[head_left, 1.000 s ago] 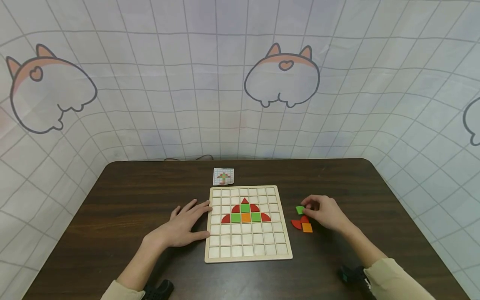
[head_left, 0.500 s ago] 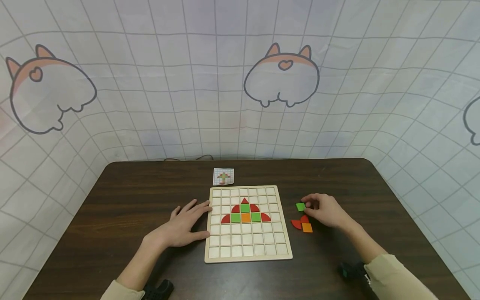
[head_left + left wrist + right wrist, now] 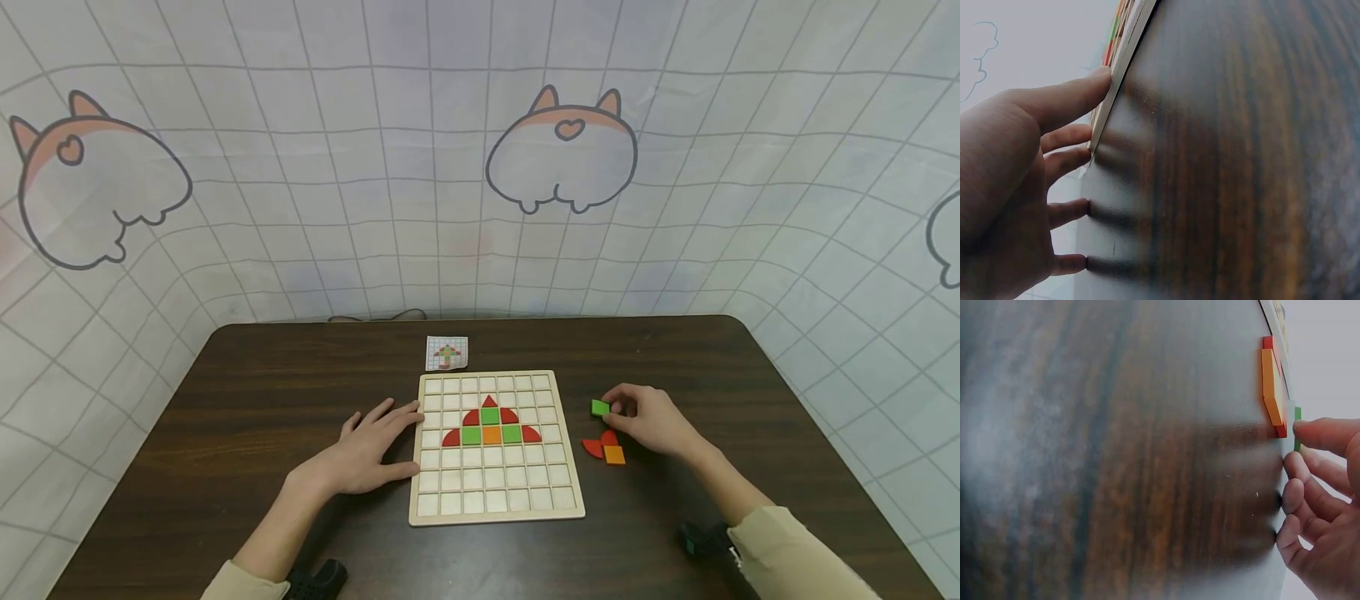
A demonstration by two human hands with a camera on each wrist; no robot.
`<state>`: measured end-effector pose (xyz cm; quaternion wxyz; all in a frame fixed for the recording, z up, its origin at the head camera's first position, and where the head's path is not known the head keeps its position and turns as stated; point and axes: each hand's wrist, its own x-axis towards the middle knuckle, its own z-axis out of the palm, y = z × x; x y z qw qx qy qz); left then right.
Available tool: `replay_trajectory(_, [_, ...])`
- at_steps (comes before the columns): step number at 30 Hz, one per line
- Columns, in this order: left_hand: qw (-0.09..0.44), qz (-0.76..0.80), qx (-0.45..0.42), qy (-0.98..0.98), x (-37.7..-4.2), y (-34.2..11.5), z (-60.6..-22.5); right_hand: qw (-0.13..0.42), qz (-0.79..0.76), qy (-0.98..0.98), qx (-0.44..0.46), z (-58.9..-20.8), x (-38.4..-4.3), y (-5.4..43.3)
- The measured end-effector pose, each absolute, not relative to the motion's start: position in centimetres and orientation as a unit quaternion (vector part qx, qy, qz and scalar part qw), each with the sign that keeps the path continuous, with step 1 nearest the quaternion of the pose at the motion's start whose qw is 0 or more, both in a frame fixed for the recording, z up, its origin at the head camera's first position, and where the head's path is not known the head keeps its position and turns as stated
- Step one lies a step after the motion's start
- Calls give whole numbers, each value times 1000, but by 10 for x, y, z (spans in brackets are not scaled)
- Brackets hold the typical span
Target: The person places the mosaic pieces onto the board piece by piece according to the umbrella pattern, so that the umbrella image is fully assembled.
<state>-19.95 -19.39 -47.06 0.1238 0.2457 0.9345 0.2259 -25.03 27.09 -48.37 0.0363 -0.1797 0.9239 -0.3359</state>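
Presently, my right hand (image 3: 647, 419) pinches a leftward-projecting green square tile (image 3: 598, 408); my left hand (image 3: 363, 456), spread, touches the grid board (image 3: 496, 481).

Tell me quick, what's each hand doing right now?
Left hand: open, touching the grid board's edge.
Right hand: closed, pinching a loose green square.

White gridded cloth (image 3: 337, 167) with 3 cartoon figures (image 3: 562, 167) backs a dark table (image 3: 300, 375).
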Motion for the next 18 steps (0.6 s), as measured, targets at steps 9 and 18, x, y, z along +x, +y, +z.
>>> replay_trajectory(9, [124,228,248,933,-200,-195,-472,40,-336,923,-184,-477,-248,266])
replay_trajectory(18, [118,222,251,935,-200,-195,-472,44,-368,909,-192,-475,-241,250])
